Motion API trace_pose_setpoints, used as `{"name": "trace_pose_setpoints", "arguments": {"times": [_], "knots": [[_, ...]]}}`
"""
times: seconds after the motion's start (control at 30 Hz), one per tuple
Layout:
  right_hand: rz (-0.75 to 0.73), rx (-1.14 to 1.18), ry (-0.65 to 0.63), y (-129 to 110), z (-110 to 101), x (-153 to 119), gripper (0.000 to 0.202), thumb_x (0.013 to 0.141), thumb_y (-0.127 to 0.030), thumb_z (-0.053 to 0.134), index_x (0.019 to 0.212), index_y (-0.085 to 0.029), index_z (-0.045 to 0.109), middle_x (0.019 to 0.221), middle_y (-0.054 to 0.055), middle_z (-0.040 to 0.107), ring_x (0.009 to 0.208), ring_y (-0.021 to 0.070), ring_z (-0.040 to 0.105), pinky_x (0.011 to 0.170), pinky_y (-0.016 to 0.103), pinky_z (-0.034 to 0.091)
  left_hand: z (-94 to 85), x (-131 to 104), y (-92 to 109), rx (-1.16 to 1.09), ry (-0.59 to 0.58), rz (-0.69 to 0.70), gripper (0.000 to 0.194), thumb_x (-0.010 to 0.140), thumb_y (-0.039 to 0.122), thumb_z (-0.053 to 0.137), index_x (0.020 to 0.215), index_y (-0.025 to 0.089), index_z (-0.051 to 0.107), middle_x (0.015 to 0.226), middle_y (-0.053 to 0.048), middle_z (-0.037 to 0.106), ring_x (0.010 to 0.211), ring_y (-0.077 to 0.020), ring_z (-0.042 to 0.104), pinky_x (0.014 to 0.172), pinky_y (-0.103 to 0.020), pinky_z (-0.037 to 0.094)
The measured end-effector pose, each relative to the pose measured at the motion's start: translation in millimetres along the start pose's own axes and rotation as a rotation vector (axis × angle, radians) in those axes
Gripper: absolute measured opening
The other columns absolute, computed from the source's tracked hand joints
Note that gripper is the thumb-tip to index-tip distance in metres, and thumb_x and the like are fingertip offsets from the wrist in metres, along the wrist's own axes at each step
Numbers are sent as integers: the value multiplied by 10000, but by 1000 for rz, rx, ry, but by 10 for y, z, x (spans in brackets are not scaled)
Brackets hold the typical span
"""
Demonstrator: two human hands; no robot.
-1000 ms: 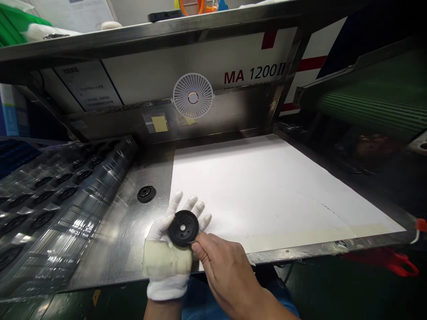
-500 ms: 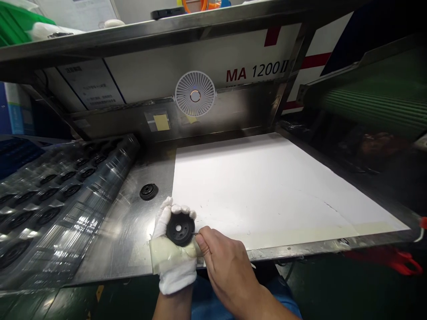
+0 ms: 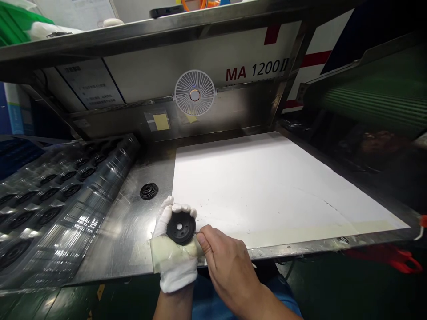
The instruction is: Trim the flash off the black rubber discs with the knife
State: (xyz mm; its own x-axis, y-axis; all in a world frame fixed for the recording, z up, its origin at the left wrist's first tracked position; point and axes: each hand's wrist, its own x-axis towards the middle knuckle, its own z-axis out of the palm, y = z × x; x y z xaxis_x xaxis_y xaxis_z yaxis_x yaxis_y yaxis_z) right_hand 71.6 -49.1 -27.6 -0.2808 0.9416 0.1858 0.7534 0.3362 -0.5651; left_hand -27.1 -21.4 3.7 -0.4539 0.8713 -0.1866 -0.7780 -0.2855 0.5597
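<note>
Left hand (image 3: 172, 248) now round one disc (image 3: 187, 228)

We are cataloguing, at lower centre of the frame: one white glove (image 3: 163, 223), covering the left hand (image 3: 166, 234), its fingertips rounding off bluntly; one pale yellow, glossy band (image 3: 168, 253), wrapping the glove's lower palm; one white cuff (image 3: 178, 279), gathering softly at the wrist. We are also listing one ungloved right hand (image 3: 228, 258), two uncovered forearms (image 3: 176, 304), and one blue garment (image 3: 207, 298), showing between them.
</note>
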Motion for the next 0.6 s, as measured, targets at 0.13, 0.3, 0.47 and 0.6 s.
{"name": "trace_pose_setpoints", "arguments": {"times": [0.13,0.3,0.47,0.6], "knots": [[-4,15,-19,-17,24,2,294,994,-342,265,783,-247,445,692,-37,557,589,152,488,549,272,261,-3,-9,6,10,17,19,178,755,156,610,926,204,620,681,41,570,664,-100,557,716,-292,505],[1,74,-38,-50,2,0,293,992,-348,259,781,-245,434,701,-37,552,590,145,479,552,260,274,-16,1,-3,16,22,30,184,736,168,630,913,219,619,675,57,564,658,-92,559,722,-279,504],[18,112,-65,-61,-40,-7,294,988,-347,264,767,-240,426,707,-36,549,574,135,466,540,250,276,-13,-17,1,8,21,17,184,752,168,614,930,213,624,701,48,571,684,-92,558,739,-280,503],[18,123,-70,-56,-30,-26,298,989,-352,255,775,-240,430,713,-32,557,587,140,482,553,254,290,-22,-19,9,4,9,10,174,748,162,615,915,212,626,702,44,570,677,-94,557,727,-280,503]]}}
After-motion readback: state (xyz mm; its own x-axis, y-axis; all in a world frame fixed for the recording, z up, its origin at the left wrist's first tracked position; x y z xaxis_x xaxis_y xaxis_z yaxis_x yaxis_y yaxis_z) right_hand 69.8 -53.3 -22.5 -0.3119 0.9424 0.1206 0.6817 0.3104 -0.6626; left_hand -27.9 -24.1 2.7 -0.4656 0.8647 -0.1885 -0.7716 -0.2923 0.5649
